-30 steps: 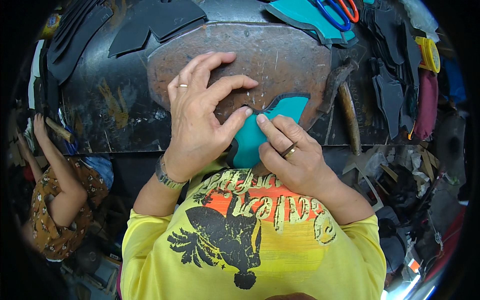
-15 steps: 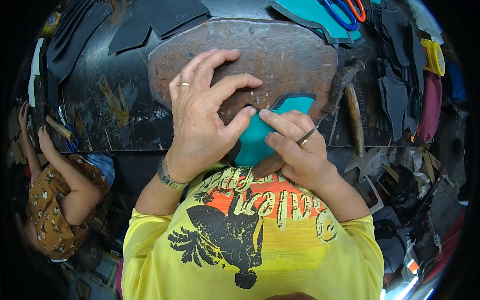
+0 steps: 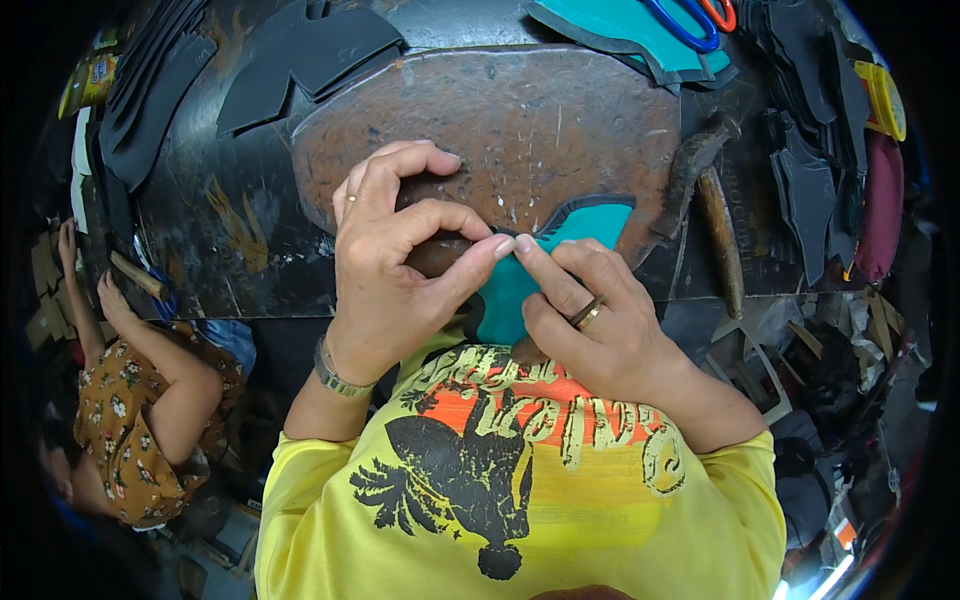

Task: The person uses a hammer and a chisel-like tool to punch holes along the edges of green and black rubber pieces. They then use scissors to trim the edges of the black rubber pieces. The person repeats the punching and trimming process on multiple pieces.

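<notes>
A teal shoe-upper piece [image 3: 505, 300] with a black, notched border lies before me, partly hidden by my hands. My left hand [image 3: 400, 260] pinches its dark upper edge between thumb and index finger, other fingers curled above the board. The fingertips of my right hand [image 3: 600, 310] meet the left thumb at that same edge. Tucked in the right hand is a slim tool, its brown wooden handle [image 3: 527, 351] showing below the fingers; the rest is mostly hidden. The piece lies partly over the rounded brown work board [image 3: 560, 120] and reaches toward my shirt.
A hammer [image 3: 722, 240] lies right of the board. Black cut pieces [image 3: 310, 60] sit at the back left, more [image 3: 800, 200] at the right. Scissors with blue handles [image 3: 685, 30] rest on teal pieces [image 3: 620, 40]. Another person's arm [image 3: 165, 350] is at the left.
My left index finger has come down to its thumb at the edge. My right fingertips have shifted against the left thumb, and the tool's pointed metal end has turned out of sight.
</notes>
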The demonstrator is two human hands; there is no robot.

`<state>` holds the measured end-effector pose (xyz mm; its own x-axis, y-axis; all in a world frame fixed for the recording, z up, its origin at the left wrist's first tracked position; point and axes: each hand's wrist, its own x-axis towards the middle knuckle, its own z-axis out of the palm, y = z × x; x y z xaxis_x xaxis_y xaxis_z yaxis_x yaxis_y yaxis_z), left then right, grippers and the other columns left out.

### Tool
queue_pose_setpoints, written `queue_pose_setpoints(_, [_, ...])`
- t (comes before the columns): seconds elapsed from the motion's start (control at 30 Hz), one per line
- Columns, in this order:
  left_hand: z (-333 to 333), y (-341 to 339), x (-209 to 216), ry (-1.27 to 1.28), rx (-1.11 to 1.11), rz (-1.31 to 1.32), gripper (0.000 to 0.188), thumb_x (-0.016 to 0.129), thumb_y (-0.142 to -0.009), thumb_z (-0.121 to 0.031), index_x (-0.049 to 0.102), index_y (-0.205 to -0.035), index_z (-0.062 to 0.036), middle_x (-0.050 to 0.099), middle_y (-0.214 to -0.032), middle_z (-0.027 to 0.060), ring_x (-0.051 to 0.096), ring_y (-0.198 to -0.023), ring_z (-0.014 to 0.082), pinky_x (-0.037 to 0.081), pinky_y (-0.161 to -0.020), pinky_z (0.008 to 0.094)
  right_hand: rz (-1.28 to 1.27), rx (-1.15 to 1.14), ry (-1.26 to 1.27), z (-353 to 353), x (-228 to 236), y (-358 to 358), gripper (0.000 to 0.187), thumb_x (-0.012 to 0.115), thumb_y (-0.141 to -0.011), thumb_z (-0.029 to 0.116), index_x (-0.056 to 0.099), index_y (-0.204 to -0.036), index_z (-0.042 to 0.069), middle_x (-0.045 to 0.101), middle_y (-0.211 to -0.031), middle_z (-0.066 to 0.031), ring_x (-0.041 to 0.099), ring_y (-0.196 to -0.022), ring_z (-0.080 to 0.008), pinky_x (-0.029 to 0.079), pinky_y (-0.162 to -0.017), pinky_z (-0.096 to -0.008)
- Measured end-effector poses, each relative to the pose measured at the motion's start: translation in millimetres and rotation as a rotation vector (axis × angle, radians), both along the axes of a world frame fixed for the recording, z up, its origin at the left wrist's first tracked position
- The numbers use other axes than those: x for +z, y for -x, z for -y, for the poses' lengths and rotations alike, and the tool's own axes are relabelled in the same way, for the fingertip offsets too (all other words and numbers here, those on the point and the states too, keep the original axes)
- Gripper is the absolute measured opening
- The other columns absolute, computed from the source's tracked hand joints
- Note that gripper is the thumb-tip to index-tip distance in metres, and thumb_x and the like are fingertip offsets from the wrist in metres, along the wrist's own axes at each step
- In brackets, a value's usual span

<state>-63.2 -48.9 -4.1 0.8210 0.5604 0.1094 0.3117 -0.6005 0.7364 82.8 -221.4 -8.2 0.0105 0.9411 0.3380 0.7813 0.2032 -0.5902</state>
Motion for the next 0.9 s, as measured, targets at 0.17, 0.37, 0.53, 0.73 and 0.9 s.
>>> queue_pose_setpoints(0.17, [2.4, -6.0, 4.2, -0.058, -0.004, -0.057, 0.014, 0.087, -0.07, -0.016, 0.075, -0.077, -0.0127, 0.064, -0.12, 0.0063, 0.055, -0.125, 0.0304, 0.034, -0.105, 0.044, 0.036, 0.032, 0.013, -1.4, 2.9, -2.9, 0.023, 0.069, -0.071, 0.01, 0.06, -0.088, -0.002, 0.066, -0.121, -0.0301, 0.063, -0.101, -0.0343, 0.056, -0.089, -0.0459])
queue_pose_setpoints(0.37, [3.3, -5.5, 2.0, -0.078, -0.018, -0.052, 0.014, 0.085, -0.071, -0.013, 0.075, -0.079, -0.0119, 0.065, -0.118, 0.0047, 0.056, -0.124, 0.0317, 0.035, -0.107, 0.0452, 0.009, 0.02, 0.005, -1.4, 2.5, -2.1, 0.018, 0.069, -0.072, 0.011, 0.061, -0.083, -0.001, 0.067, -0.121, -0.03, 0.064, -0.104, -0.033, 0.056, -0.092, -0.0449])
queue_pose_setpoints(0.53, [4.0, -3.9, 0.9, -0.099, -0.029, -0.061, 0.015, 0.084, -0.07, -0.011, 0.074, -0.081, -0.0113, 0.066, -0.115, 0.0038, 0.058, -0.122, 0.0316, 0.036, -0.106, 0.045, -0.051, -0.001, -0.008, -0.2, -1.0, -2.3, 0.018, 0.07, -0.073, 0.011, 0.062, -0.084, 0.0, 0.067, -0.121, -0.0282, 0.064, -0.105, -0.0323, 0.057, -0.092, -0.0439])
queue_pose_setpoints(0.73, [4.4, -5.3, 1.3, -0.113, -0.032, -0.065, 0.015, 0.084, -0.069, -0.011, 0.074, -0.081, -0.0113, 0.066, -0.115, 0.0033, 0.058, -0.122, 0.0309, 0.036, -0.105, 0.0451, -0.094, -0.005, -0.018, 1.2, -4.3, -3.4, 0.018, 0.072, -0.075, 0.01, 0.064, -0.088, 0.0, 0.066, -0.125, -0.0269, 0.065, -0.103, -0.0322, 0.057, -0.091, -0.0436])
queue_pose_setpoints(0.9, [4.8, -5.9, 1.4, -0.111, -0.039, -0.067, 0.015, 0.083, -0.069, -0.011, 0.072, -0.08, -0.0117, 0.066, -0.114, 0.0029, 0.058, -0.122, 0.0309, 0.035, -0.105, 0.046, -0.139, 0.006, -0.015, 1.8, -5.8, -4.9, 0.018, 0.072, -0.076, 0.008, 0.065, -0.09, -0.001, 0.065, -0.127, -0.0263, 0.065, -0.102, -0.0324, 0.058, -0.091, -0.0439])
